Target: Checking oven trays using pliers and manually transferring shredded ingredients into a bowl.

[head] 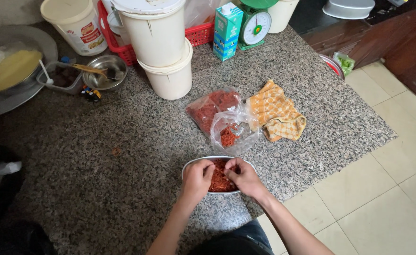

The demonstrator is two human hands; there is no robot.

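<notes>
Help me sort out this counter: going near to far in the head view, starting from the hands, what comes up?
Left hand and right hand in the oval dish of red shreds → clear plastic bags of the same shreds → stacked white buckets → red basket.

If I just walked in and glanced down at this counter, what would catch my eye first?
Probably the bright red shredded food, heaped in a shallow metal bowl at the near edge of the speckled granite counter, with the left hand and right hand both working in it. Just behind lie clear plastic bags of the same red shreds, beside an orange checked cloth.
</notes>
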